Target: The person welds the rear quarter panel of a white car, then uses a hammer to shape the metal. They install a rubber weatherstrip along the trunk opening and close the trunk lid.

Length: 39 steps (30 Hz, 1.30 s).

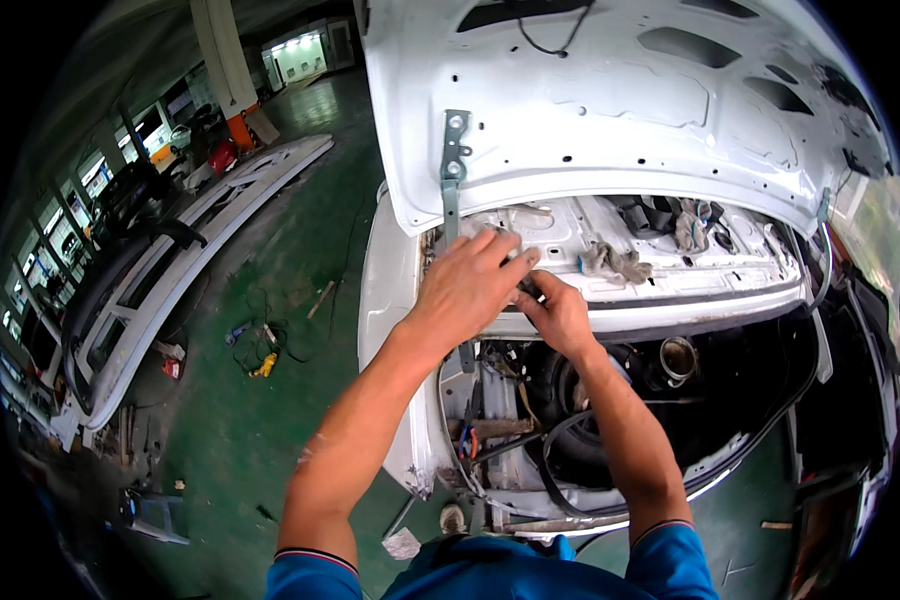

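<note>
My left hand (470,285) is over the left end of the rear panel (690,270) of a white car, its fingers curled around something hidden. Just to its right, my right hand (555,315) has thumb and fingers closed on a small dark item that I cannot make out, touching or nearly touching the left fingers. A grey metal hinge (451,175) runs from the raised white lid (610,100) down behind my left hand. Grey work gloves (615,262) lie on the panel. Below, the open trunk (710,420) holds a tyre, black strips and tools.
A large white body panel (170,300) lies at the left, near cables and a yellow power tool (265,365) on the green floor (250,450). A metal stand (155,515) is at lower left. Dark car parts (840,450) crowd the right. A pillar (220,60) rises behind.
</note>
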Available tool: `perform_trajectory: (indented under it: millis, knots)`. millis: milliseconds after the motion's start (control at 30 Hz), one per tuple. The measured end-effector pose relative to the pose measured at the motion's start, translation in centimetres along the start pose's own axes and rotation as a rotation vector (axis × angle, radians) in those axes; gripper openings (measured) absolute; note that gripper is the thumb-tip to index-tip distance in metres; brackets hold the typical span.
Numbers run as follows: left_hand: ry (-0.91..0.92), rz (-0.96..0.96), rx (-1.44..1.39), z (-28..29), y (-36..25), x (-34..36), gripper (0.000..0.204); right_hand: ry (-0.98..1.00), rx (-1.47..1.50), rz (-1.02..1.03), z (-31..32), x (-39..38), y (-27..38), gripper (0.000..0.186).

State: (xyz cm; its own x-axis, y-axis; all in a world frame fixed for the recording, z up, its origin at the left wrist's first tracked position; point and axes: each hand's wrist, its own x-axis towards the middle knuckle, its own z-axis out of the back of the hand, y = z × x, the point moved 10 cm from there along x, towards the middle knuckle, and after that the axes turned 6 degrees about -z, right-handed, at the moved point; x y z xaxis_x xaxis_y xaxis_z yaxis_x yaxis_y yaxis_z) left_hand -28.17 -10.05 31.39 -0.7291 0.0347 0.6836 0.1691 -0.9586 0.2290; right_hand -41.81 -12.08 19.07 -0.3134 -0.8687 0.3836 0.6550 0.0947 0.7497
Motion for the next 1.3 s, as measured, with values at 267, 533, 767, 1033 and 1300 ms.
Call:
perform_trajectory:
  millis: [267,533,767,1033,1300]
  knots:
    - [-0.078,0.846,-0.35,1.5,10.9,-15.6,0.037,0.08,-0.55,0.036,-6.7,2.3,0.2,0.027]
    - [0.233,0.64,-0.32,-6.5,5.6,-20.2,0.038,0.124,-0.576,0.489,-9.6,-3.7,2.5,0.035]
    - [0.263,0.542,-0.199,-10.9,3.6,-19.8,0.023,-0.052,-0.5,0.351,-3.4,-5.7,-1.6,0.028]
    - [0.313,0.511,-0.235,-12.6,5.0,-18.6,0.012,-0.071,-0.622,0.297,-4.6,-5.0,-2.2,0.009]
    - [0.53,0.626,-0.312,-12.8,6.8,-18.0,0.02,-0.157,-0.571,0.317,-5.1,-5.6,-1.5,0.007]
